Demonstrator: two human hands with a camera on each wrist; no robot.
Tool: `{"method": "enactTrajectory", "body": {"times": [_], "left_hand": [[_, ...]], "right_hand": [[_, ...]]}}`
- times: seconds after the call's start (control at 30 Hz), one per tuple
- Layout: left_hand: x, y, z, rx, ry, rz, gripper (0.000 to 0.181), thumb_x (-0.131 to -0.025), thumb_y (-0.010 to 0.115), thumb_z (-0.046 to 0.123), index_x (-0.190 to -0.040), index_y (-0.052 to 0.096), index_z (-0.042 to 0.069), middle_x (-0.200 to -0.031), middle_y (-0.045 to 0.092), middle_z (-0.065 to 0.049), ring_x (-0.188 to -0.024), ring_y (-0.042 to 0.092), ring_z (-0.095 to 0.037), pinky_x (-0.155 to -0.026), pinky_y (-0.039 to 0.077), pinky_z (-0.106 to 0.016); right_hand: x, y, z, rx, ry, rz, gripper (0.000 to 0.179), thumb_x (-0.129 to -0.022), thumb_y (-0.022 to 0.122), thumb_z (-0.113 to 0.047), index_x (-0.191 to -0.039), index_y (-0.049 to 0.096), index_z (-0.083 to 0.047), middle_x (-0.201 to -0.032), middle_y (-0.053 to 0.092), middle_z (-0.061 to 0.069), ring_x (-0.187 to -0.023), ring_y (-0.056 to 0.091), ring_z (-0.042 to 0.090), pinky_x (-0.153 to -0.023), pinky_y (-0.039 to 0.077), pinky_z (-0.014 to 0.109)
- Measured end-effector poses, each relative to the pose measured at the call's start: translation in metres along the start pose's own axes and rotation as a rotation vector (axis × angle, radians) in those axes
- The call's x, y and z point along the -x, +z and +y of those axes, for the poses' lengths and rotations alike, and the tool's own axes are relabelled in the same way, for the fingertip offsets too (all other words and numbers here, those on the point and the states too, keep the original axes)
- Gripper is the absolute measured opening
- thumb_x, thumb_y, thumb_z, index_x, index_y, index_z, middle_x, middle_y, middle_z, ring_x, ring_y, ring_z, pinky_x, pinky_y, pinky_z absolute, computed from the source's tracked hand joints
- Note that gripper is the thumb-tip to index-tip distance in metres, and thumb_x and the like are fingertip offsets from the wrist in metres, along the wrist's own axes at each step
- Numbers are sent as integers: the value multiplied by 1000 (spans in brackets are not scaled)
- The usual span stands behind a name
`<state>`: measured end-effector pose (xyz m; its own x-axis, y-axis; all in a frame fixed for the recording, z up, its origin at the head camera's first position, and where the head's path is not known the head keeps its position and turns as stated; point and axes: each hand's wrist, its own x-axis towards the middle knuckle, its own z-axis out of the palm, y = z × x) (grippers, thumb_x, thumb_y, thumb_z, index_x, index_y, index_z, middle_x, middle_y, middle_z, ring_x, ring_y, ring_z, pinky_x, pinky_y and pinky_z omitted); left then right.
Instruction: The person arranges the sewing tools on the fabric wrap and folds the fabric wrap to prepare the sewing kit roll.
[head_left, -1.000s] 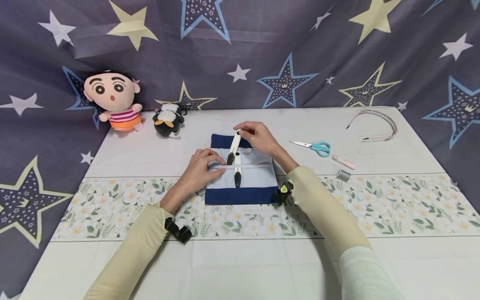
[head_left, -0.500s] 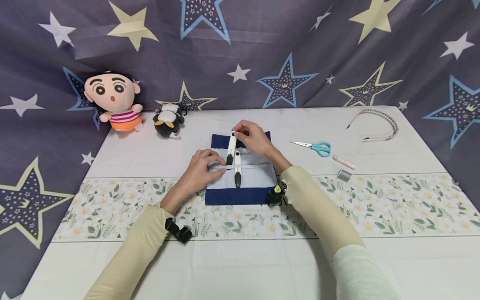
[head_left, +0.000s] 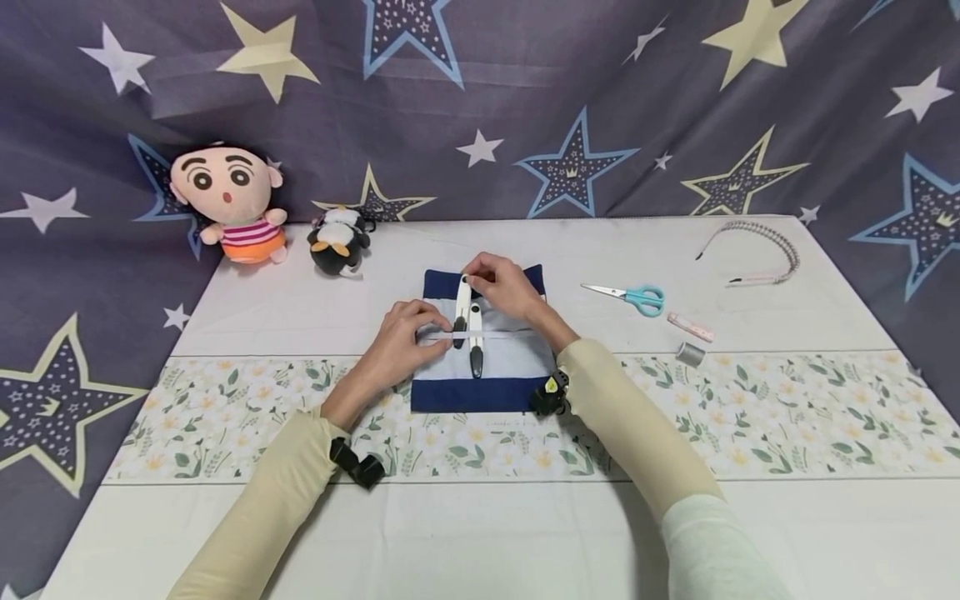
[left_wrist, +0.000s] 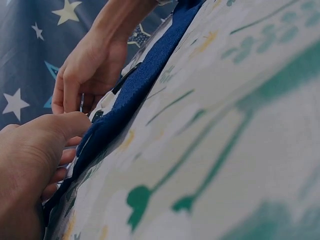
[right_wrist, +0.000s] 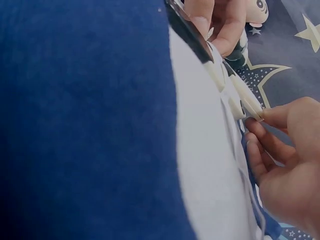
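A cloth organizer (head_left: 480, 395), pale blue with navy borders, lies flat with a thin white band (head_left: 513, 334) across its middle. My left hand (head_left: 405, 337) pinches the band near its left part, between thumb and fingertips. My right hand (head_left: 504, 287) grips the white end of a slim white tool (head_left: 462, 300) with a black tip, which looks like thread snips. The band crosses over that black tip. A second such tool (head_left: 476, 321) sits just to its right under the band. In the right wrist view, my right thumb and fingers pinch the tool's end (right_wrist: 255, 107).
To the right lie blue-handled scissors (head_left: 641, 300), a small pink stick-shaped item (head_left: 690, 327), a grey spool (head_left: 691, 354) and a headband (head_left: 787, 250). A plush doll (head_left: 240, 204) and a penguin plush (head_left: 337, 242) stand at the back left, before a starry curtain.
My right hand has moved slightly left and then toward me, straightening the held tool and sliding its black tip under the band. The left hand stays in place.
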<state>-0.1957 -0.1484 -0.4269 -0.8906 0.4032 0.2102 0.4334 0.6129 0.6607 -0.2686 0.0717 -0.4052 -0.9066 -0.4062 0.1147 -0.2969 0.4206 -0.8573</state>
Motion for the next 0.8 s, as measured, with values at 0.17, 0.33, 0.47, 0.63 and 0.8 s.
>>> {"method": "enactTrajectory", "body": {"times": [0.17,0.33,0.47,0.63,0.8], "left_hand": [[0,0,0,-2,4,4,14,-93,77,17,-104,78,9,-123,61,-15,-118,47,-39,-101,31,-58],[1,0,-1,-9,10,10,13,-93,77,17,-103,78,8,-122,61,-15,-117,47,-39,-101,31,-59],[0,-1,0,-13,12,11,13,-93,77,17,-103,78,8,-122,62,-15,-117,48,-40,-101,31,-59],[0,0,0,-24,20,15,13,-93,77,17,-104,78,9,-122,62,-15,-118,48,-40,-102,31,-59],[1,0,1,-43,27,22,14,-92,79,17,-104,78,9,-121,63,-15,-118,49,-41,-102,32,-59]], "right_hand": [[1,2,-2,27,-6,-24,17,-108,56,-9,-118,67,-2,-105,68,10,-88,61,22,-76,48,33],[2,2,-3,52,-12,-45,17,-107,57,-9,-119,67,-2,-106,68,10,-92,62,22,-81,50,34],[2,3,-2,65,-14,-59,17,-107,57,-8,-119,67,-1,-107,68,11,-94,63,23,-83,51,34],[2,3,0,85,-28,-75,17,-107,57,-8,-118,67,-1,-107,67,11,-94,63,22,-82,52,34],[4,4,1,144,-80,-117,18,-107,57,-8,-118,68,1,-108,64,13,-89,63,22,-78,52,34]]}}
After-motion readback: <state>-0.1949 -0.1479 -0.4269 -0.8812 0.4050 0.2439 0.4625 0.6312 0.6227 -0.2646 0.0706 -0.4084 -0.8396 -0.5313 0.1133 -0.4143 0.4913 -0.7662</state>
